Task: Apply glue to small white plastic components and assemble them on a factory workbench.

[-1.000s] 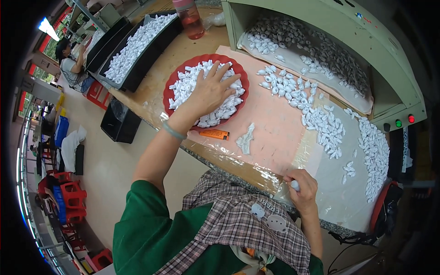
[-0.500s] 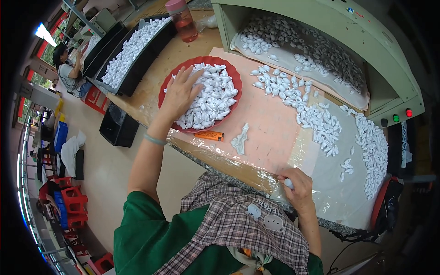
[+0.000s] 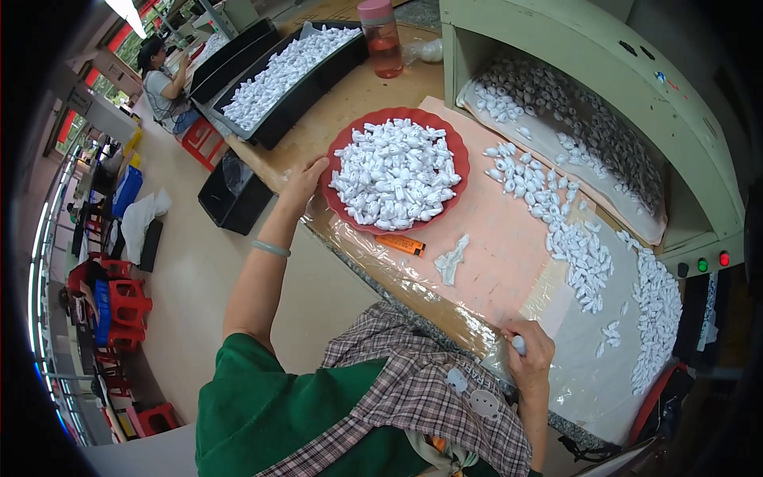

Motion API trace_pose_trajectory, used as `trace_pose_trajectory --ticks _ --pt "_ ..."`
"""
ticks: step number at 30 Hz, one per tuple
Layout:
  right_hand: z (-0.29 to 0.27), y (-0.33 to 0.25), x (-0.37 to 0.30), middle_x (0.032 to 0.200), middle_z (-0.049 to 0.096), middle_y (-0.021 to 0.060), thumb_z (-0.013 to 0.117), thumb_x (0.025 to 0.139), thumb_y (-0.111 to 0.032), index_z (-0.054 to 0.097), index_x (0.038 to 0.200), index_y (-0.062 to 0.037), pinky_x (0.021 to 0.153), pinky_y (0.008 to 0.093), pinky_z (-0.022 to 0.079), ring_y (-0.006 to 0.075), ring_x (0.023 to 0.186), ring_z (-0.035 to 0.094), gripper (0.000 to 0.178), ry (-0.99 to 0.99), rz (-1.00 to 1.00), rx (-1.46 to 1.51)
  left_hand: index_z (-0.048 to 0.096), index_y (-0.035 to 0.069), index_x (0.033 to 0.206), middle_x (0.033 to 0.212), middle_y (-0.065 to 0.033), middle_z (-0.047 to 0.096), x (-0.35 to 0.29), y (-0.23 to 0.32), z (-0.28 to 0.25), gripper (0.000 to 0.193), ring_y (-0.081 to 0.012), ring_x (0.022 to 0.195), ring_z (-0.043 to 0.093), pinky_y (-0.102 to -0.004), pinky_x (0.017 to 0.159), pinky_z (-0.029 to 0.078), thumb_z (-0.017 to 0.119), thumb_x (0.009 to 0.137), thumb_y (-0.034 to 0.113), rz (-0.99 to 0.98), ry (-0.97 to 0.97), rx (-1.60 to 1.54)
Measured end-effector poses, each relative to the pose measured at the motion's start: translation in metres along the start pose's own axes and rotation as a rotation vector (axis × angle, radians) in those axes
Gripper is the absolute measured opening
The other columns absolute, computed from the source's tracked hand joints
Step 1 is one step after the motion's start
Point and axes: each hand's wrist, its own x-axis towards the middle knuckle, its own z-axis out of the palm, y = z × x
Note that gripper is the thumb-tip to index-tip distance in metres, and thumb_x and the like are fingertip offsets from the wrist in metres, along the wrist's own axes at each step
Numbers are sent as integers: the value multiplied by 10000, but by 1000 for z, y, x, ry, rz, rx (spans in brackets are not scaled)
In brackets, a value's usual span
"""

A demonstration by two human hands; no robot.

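Observation:
My left hand (image 3: 304,181) is at the left edge of a red scalloped bowl (image 3: 458,147), its fingers closed on the rim. Small white glossy pieces (image 3: 393,175), shaped like little animals or figures, are heaped in the bowl. By the table's front edge, my right hand (image 3: 530,351) is curled around a slim tool with a rounded white end (image 3: 519,345); the rest of it is hidden in my grip. Between bowl and right hand lie an orange box-like strip (image 3: 400,244) and a crumpled white tissue (image 3: 451,261).
More white pieces lie spread on the right (image 3: 656,310) and in the open pale green cabinet (image 3: 707,183). A long black tray (image 3: 274,137) of white pieces and a pink-lidded bottle (image 3: 381,44) stand at the back. Another person (image 3: 167,87) sits far left.
My left hand has left the heap of pieces and moved to the bowl's left rim. My right hand stays by the table edge with its tool. The whole view has shifted.

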Motion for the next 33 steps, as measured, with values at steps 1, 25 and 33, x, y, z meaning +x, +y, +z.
trace_pose_trajectory --ticks 1,25,33 --pt "0 0 -1 719 614 110 646 635 73 612 811 2 564 307 479 251 628 609 193 -4 -5 -1 577 -8 1188 1054 -89 641 0 4 -4 379 -165 930 610 -293 834 495 585 898 236 -154 -112 -100" --pt "-4 -11 4 767 632 105 670 639 68 602 825 -18 587 328 503 263 675 640 217 -8 13 -33 413 -24 1300 1216 -184 562 -30 29 -9 567 -318 1069 597 -504 890 524 521 744 -10 -479 -655 -617" --pt "1 -8 -3 740 627 119 679 715 27 621 801 -21 584 328 487 269 652 626 115 31 117 0 391 -40 1310 1260 -190 526 -82 48 -24 551 -317 1109 576 -513 916 507 491 770 13 -361 -469 -858"
